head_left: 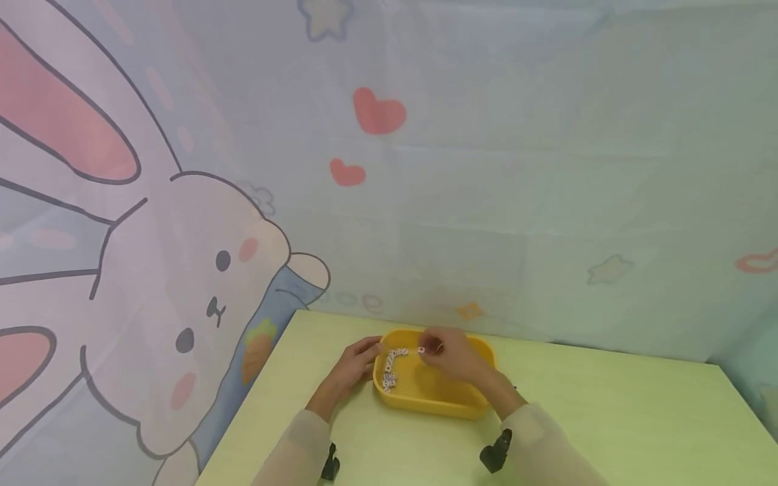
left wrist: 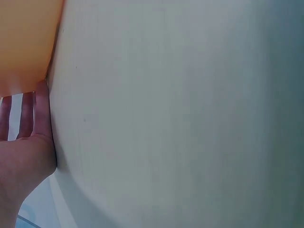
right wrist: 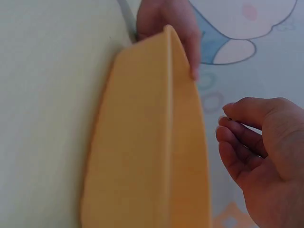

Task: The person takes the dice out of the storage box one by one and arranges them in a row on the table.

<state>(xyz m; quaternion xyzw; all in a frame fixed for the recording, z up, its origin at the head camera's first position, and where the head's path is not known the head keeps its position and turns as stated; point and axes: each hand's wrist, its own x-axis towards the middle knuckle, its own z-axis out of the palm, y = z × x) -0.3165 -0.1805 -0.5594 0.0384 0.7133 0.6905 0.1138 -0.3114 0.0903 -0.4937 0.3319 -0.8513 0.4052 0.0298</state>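
A yellow plastic tray (head_left: 425, 403) with raised walls stands on the table. Small white dice (head_left: 390, 380) with dark spots lie along its left and back-left inside. At the tray's left end my left hand (head_left: 354, 364) grips the rim, thumb over the edge and fingers against the outer wall (left wrist: 21, 71). My right hand (head_left: 452, 354) is above the tray's back part, its thumb and forefinger pinching a small white die (head_left: 421, 349). In the right wrist view the right hand's (right wrist: 266, 147) fingertips meet, hiding most of that die; the other fingers are curled.
The pale yellow-green table (head_left: 608, 412) extends to both sides of the tray. Behind it hangs a cloth backdrop (head_left: 486, 169) printed with a rabbit, hearts and stars. Dark wrist-worn devices (head_left: 496, 451) sit by the sleeves.
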